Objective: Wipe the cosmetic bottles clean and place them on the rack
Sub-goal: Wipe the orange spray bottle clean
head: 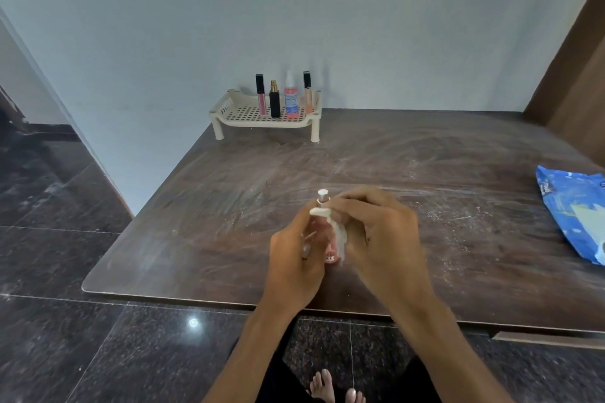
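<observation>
The left hand (296, 255) is gripping the small pink bottle (322, 229) upright above the table's (229, 206) near side while the right hand (376, 232) is pinching a white wipe (339, 235) against it (slowly turning the bottle should reach every side).

2 hands (294, 258) (383, 239) around pink bottle (327, 240) and white wipe (339, 235)

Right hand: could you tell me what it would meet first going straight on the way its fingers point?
Likely the small pink silver-capped bottle, through the white wipe the right hand holds against it.
</observation>
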Action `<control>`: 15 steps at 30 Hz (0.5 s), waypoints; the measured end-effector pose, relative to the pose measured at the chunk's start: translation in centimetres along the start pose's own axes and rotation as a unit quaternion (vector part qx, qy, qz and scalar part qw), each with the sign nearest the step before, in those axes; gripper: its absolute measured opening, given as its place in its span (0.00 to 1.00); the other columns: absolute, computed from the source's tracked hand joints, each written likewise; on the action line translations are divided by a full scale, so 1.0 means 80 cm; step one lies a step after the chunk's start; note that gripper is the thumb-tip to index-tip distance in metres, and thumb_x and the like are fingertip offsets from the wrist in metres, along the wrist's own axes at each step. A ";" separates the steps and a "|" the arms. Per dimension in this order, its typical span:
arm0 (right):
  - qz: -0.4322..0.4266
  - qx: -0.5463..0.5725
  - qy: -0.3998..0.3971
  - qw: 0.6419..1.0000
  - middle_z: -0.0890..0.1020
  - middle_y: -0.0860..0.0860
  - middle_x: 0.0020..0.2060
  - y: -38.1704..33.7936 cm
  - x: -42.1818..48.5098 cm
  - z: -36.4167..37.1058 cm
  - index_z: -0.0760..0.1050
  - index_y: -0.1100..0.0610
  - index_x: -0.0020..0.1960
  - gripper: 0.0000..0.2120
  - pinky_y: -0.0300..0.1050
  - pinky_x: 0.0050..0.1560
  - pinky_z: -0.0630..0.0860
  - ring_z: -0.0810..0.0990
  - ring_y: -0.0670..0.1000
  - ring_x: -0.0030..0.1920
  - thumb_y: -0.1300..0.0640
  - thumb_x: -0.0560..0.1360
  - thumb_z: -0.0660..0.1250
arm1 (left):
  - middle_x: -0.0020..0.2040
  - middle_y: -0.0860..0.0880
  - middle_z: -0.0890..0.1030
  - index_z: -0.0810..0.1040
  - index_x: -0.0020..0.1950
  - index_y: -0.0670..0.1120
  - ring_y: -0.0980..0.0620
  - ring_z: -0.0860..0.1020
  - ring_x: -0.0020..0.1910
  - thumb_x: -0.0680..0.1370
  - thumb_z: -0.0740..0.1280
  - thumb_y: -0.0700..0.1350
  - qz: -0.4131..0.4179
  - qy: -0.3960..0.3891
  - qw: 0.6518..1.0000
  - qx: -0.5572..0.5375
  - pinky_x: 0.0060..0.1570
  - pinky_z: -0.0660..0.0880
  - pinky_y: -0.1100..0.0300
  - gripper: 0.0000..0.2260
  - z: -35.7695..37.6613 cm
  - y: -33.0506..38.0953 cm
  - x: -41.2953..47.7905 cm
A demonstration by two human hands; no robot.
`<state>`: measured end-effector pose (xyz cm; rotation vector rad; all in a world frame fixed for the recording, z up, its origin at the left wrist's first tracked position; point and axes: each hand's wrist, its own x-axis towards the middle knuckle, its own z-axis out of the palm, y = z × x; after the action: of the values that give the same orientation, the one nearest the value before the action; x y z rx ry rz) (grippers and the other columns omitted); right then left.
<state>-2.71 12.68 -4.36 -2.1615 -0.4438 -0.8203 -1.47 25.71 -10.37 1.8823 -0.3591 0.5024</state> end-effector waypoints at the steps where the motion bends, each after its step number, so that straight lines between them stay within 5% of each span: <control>1: 0.034 0.023 0.028 0.999 0.82 0.44 0.44 0.001 -0.007 0.003 0.83 0.55 0.50 0.08 0.28 0.45 0.73 0.79 0.41 0.45 0.64 0.74 0.70 | 0.47 0.57 0.85 0.78 0.64 0.50 0.62 0.84 0.47 0.80 0.66 0.36 -0.002 -0.005 1.000 -0.012 0.48 0.82 0.61 0.15 -0.001 0.001 0.000; 7: 0.134 0.058 0.065 0.987 0.82 0.39 0.43 0.005 -0.015 0.010 0.83 0.51 0.53 0.07 0.34 0.46 0.77 0.81 0.39 0.45 0.57 0.77 0.68 | 0.53 0.56 0.85 0.76 0.68 0.46 0.59 0.84 0.52 0.81 0.66 0.34 0.003 -0.031 0.999 -0.037 0.55 0.81 0.60 0.17 0.000 0.002 0.000; 15: 0.149 0.068 -0.002 0.986 0.80 0.33 0.36 0.008 0.009 0.003 0.84 0.48 0.51 0.07 0.25 0.39 0.71 0.80 0.34 0.41 0.54 0.77 0.68 | 0.53 0.56 0.85 0.76 0.66 0.44 0.62 0.83 0.51 0.81 0.68 0.38 -0.005 -0.028 0.999 -0.025 0.53 0.79 0.66 0.13 0.002 -0.001 0.000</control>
<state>-1.72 12.49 -4.39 -2.0381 -0.1664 -0.5997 -1.41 25.63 -10.51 1.8526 -0.3952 0.4305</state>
